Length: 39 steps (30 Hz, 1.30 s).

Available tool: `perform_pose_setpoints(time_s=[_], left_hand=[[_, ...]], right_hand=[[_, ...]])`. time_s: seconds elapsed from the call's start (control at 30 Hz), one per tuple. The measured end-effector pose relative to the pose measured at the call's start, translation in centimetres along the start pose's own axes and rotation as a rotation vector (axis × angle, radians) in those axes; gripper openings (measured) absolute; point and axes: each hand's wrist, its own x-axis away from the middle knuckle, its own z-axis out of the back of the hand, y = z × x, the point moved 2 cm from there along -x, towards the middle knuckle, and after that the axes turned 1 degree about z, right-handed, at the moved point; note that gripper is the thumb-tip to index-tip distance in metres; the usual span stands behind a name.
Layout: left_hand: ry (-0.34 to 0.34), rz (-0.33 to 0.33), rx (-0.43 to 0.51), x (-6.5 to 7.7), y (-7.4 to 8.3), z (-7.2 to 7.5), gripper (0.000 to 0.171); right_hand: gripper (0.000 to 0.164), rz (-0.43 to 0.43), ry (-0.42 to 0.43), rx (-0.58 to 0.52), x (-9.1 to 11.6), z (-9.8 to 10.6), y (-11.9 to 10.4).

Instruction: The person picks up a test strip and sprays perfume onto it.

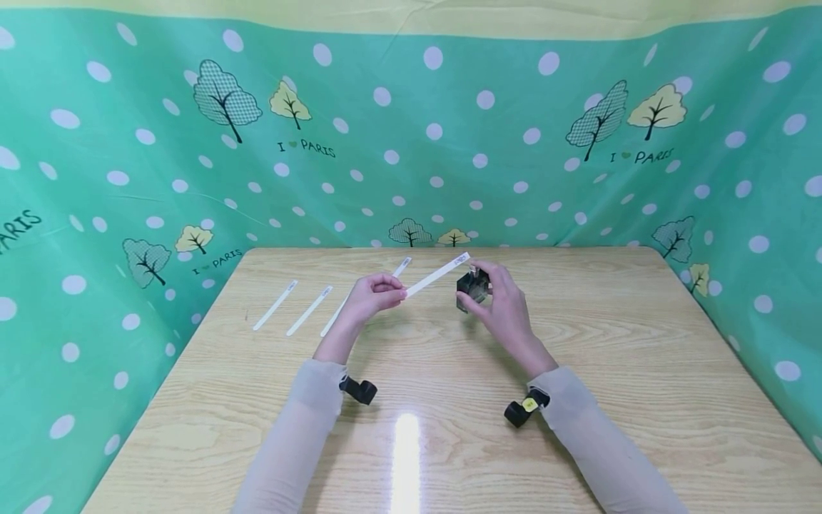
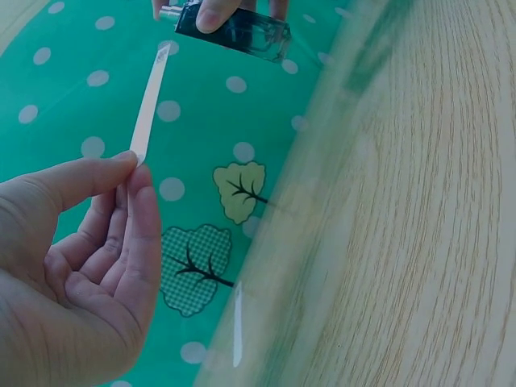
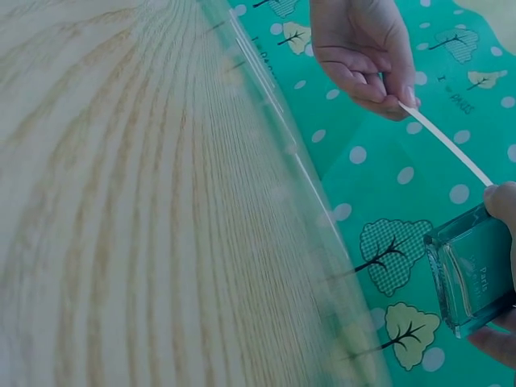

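Note:
My left hand [image 1: 371,298] pinches the lower end of a white paper test strip [image 1: 438,275] between thumb and forefinger. The strip slants up to the right, with small dark print at its far end. My right hand [image 1: 507,307] grips a dark, clear-walled glass perfume bottle [image 1: 472,288], its spray nozzle [image 2: 169,14] near the strip's printed end. In the left wrist view the bottle [image 2: 242,32] lies tilted on its side, apart from the strip [image 2: 150,105]. Fingers cover part of the bottle [image 3: 468,270] in the right wrist view.
On the wooden table [image 1: 449,385], at the left, lie a white strip [image 1: 275,305] and a second strip [image 1: 310,311]. More strip [image 1: 334,319] shows beside the left wrist, partly hidden, and a strip end [image 1: 402,267] behind the hand. A green dotted cloth [image 1: 359,128] hangs around the table.

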Motion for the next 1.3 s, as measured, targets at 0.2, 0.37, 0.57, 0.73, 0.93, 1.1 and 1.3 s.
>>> perform_pose_setpoints(time_s=[0.2,0.37,0.57,0.73,0.93,1.1,1.3], left_hand=[[0.007,0.010,-0.021,0.0,-0.1,0.2,0.012],[0.013,0.018,-0.032,-0.1,-0.1,0.2,0.012],[0.024,0.029,-0.029,-0.1,0.0,0.3,0.014],[0.019,0.019,-0.027,-0.1,0.0,0.6,0.018],[0.022,0.024,-0.024,-0.3,-0.2,0.9,0.019],[0.029,0.034,-0.014,-0.4,-0.2,1.1,0.018],[0.029,0.044,-0.008,-0.5,-0.3,1.2,0.018]], right_hand=[[0.066,0.004,0.001,0.000,0.1,0.0,0.0],[0.066,0.009,0.006,-0.004,0.1,0.1,0.0],[0.065,0.016,0.011,0.002,0.2,0.1,0.1],[0.065,0.011,0.012,0.006,0.2,0.0,0.2],[0.065,0.004,0.008,0.005,0.3,0.0,0.2],[0.065,-0.003,0.005,0.003,0.3,0.0,0.3],[0.065,-0.007,0.002,0.005,0.3,0.0,0.2]])
